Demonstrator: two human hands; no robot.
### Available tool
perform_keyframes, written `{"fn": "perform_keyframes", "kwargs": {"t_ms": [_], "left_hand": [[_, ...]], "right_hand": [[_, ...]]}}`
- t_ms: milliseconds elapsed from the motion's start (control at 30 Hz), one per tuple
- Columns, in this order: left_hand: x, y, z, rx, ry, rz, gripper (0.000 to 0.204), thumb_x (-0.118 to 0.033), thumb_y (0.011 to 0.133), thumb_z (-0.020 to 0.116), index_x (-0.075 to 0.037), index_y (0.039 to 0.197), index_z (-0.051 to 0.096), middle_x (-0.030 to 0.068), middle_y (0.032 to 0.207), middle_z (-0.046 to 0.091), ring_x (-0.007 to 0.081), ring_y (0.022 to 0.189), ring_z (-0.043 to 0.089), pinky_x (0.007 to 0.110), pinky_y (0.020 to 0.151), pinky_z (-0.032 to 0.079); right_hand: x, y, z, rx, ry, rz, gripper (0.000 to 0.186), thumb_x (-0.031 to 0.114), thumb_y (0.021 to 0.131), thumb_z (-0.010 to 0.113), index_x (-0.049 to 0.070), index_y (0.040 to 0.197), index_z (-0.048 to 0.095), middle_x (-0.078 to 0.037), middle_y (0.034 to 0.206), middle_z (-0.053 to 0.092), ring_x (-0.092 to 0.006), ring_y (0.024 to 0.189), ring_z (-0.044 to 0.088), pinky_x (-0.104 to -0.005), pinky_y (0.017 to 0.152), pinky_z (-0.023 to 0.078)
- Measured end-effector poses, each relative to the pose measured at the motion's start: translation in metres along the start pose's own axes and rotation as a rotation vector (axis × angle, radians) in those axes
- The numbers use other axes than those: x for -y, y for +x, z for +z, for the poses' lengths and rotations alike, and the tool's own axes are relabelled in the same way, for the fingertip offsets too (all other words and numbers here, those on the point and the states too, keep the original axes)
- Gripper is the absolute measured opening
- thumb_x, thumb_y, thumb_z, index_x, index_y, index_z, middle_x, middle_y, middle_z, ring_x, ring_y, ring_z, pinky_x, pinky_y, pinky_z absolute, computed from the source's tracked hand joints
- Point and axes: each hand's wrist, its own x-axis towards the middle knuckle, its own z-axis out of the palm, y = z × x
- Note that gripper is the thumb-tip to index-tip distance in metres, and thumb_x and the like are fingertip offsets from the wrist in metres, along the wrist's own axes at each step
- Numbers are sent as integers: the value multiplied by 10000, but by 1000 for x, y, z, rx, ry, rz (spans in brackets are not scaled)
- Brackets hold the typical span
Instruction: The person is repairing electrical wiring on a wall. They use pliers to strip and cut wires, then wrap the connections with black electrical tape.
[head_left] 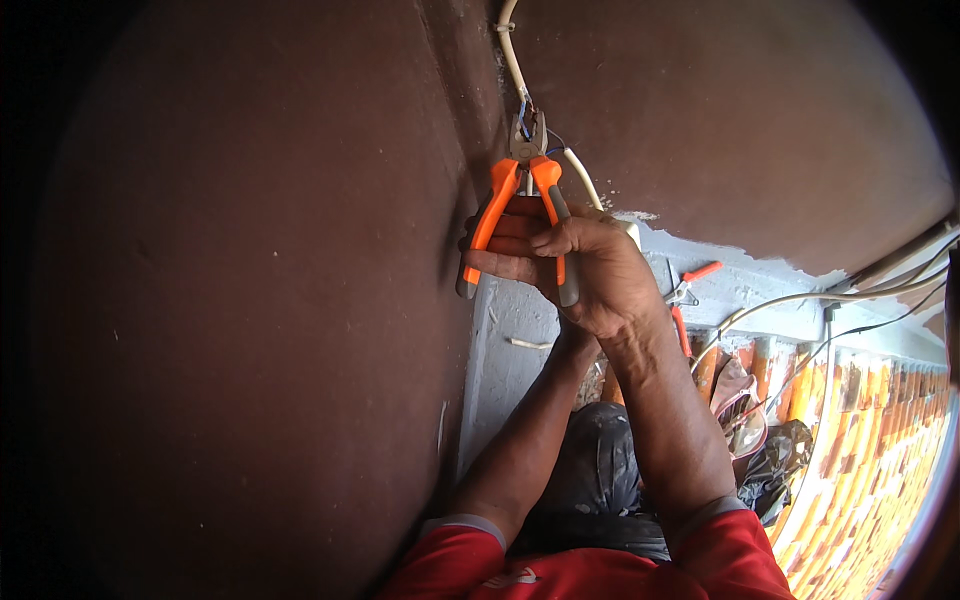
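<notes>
My right hand (pixel 600 265) is closed around combination pliers (pixel 548 180) with orange and grey handles. The handles are spread, and the jaws sit around thin blue and dark wires (pixel 524 122) at the stripped end of a cream cable (pixel 512 62) coming down the wall corner. Beside the jaws, another cream cable (pixel 582 177) curves down to the right, with thin wires at its upper end. My left forearm (pixel 535 425) reaches up behind the right hand, which hides the left hand and its fingers.
Brown walls (pixel 270 280) meet at the corner. On the grey ledge (pixel 510 305) lie a cable offcut (pixel 529 344) and a red-handled hand tool (pixel 690 290). Loose cables (pixel 790 298) cross at the right, above orange roof tiles (pixel 870 425) and a black plastic bag (pixel 782 460).
</notes>
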Motion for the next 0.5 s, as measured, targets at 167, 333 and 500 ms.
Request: {"fn": "perform_keyframes", "kwargs": {"t_ms": [167, 333, 500], "left_hand": [[0, 1, 4, 1, -3, 2, 160, -154, 1020, 758, -51, 1141, 744, 87, 1252, 733, 227, 1270, 656, 416, 1108, 522], [2, 0, 10, 0, -1, 7, 143, -140, 1010, 767, -51, 1120, 747, 89, 1258, 736, 232, 1277, 655, 422, 1113, 519], [2, -1, 9, -3, 7, 13, 126, -126, 1000, 776, -52, 1098, 750, 91, 1264, 739, 237, 1284, 653, 427, 1119, 516]], "right_hand": [[-3, 4, -3, -43, -50, -7, 673, 23, 903, 554, -191, 1533, 448, -407, 1367, 634, -516, 1277, 687, -576, 1121, 598], [-2, 3, -5, -24, -2, 8, 486, 17, 1001, 559, -120, 1468, 543, -314, 1317, 712, -387, 1159, 759, -483, 1005, 664], [-4, 2, -9, -22, -36, -2, 466, 43, 1005, 562, -114, 1445, 559, -310, 1303, 723, -372, 1144, 763, -472, 1007, 660]]}}
